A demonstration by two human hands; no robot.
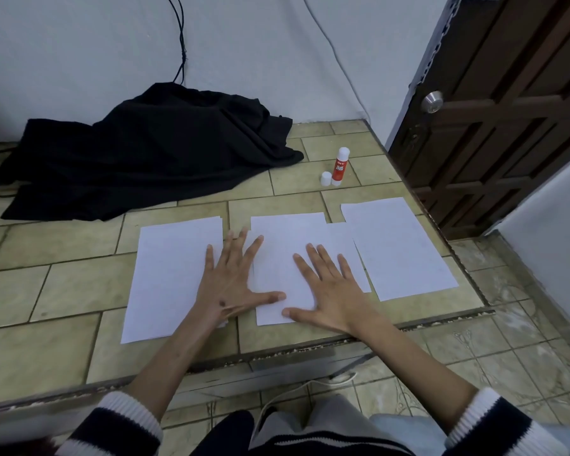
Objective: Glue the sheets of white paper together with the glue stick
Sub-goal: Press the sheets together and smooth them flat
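Note:
Three groups of white paper lie on the tiled counter. The left sheet (168,274) lies under my left hand (232,281), which is flat with fingers spread across its right edge and onto the middle sheets (287,255). My right hand (329,287) presses flat on the middle sheets, fingers apart. These look like two overlapping sheets. The right sheet (399,248) lies untouched. Beyond the papers the red glue stick (339,166) stands upright, its white cap (326,178) standing beside it.
A black cloth (152,153) is heaped at the back left against the wall, with cables (180,37) hanging above it. The tiled counter (63,291) ends at a front edge near my arms and a right edge beside a brown door (507,110).

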